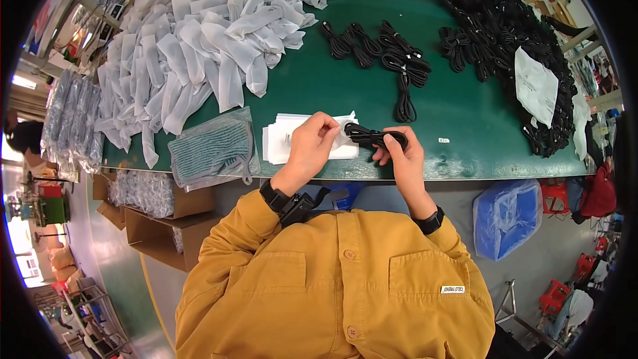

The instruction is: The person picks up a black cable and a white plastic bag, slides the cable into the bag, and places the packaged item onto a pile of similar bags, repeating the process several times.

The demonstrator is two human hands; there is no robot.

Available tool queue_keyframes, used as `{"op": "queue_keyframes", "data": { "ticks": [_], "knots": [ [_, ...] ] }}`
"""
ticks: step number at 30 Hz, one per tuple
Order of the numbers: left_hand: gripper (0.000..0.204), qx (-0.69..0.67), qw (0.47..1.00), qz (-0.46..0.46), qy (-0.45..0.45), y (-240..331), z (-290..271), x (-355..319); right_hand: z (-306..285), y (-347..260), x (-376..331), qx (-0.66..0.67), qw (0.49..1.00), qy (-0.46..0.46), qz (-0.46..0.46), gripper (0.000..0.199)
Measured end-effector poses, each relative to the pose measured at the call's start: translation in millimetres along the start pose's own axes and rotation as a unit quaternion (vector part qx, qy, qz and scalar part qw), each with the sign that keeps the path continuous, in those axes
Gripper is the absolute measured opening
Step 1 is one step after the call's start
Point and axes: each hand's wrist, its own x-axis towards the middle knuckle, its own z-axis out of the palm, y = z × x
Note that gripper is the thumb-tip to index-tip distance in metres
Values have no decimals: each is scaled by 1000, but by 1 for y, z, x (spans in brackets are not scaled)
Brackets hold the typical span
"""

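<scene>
- Two bare hands worked at the near edge of a green counter [372,86], forearms in yellow sleeves coming up from below, a dark band on each wrist.
- One coiled black cable [372,135] was in hand: a short, flat bundle of glossy loops, lying roughly level between the two hands, just above the counter's front edge.
- The right hand [399,153] had its grip clamped on the cable's right end, thumb on top and fingers curled beneath.
- The left hand [316,138] had its grip pinched shut on the mouth of one small white bag [343,127], which touched the cable's left end.
- One flat stack of white bags [282,138] lay on the counter directly under and just left of the left hand.
- About five bundled black cables [382,53] lay loose mid-counter, well beyond the hands; two more sat at the far edge.
- One large heap of black cables [505,33] filled the right side, too many to count.
- One big pile of filled white bags [206,33] covered the left, also uncountable.
</scene>
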Motion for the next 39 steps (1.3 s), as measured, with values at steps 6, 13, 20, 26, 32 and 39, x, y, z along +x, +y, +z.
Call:
{"op": "queue_keyframes", "data": {
  "ticks": [6,13,20,26,32,39],
  "knots": [
    [8,50,982,181,-16,12,-4,-3,-15,-10,5,171,951,-40,253,26],
    [12,93,964,249,-16,34,-8,0,-4,-7,3,36,988,-138,61,25],
    [4,-181,982,51,-29,48,-21,23,22,-41,16,-131,953,-92,-257,36],
    [11,-314,948,-7,-40,33,-26,43,33,-39,35,-297,876,-83,-370,31],
    [26,44,943,148,293,28,-108,91,-11,-46,62,-493,800,90,-331,26],
    [25,123,958,258,-26,-1,-18,10,-37,2,67,-616,753,73,-220,26]
  ]
}}
